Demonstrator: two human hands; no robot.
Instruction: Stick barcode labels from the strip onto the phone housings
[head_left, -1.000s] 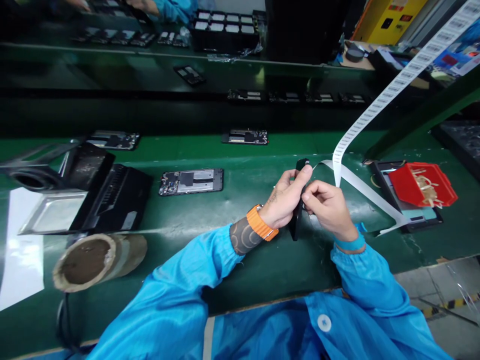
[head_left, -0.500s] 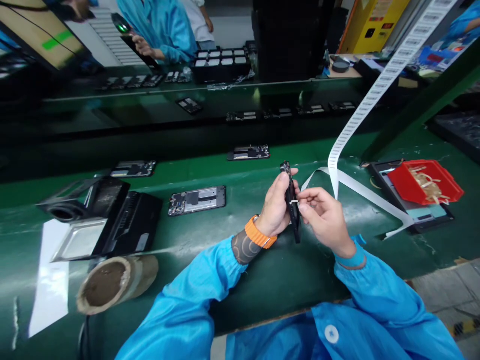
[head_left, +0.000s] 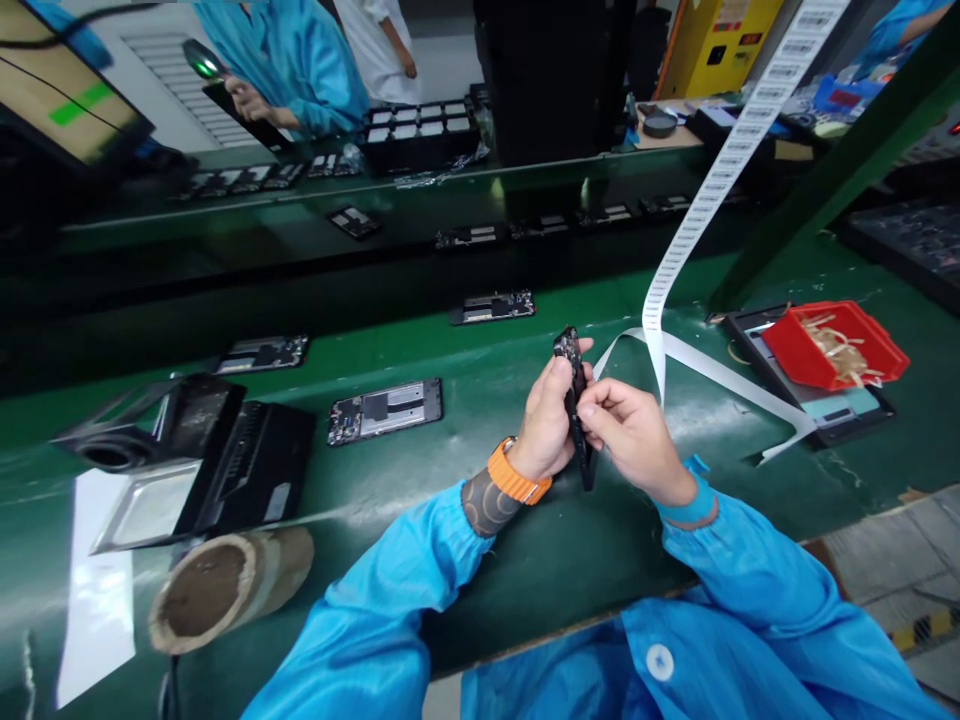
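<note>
A green bench (head_left: 405, 480) is filling most of the view, with a green post (head_left: 832, 170) slanting up at the right. Beyond it, a co-worker (head_left: 315, 60) in blue is holding a device (head_left: 204, 62) that is glowing green. A white label strip (head_left: 735, 150) is hanging down from the upper right. At the left, a black stand (head_left: 255, 465) is sitting partly over a white sheet (head_left: 90, 640), and a brown tube (head_left: 281, 570) is lying on its side just in front of it. At the right, a red bin (head_left: 787, 350) is resting on a dark tray (head_left: 862, 420) and holding pale strips (head_left: 832, 345).

The left hand (head_left: 546, 420) is closing around a dark phone (head_left: 580, 440), thumb on the near face, and is holding it on edge above the bench, tilting slightly. The right hand (head_left: 630, 430) is curling nearly closed, its thumb and forefinger pinching together against the phone's right side; whether they are gripping anything between them, I cannot tell. An opened handset (head_left: 386, 410) is lying flat, well left of the hands. An orange watch (head_left: 517, 472) is circling the left wrist.
</note>
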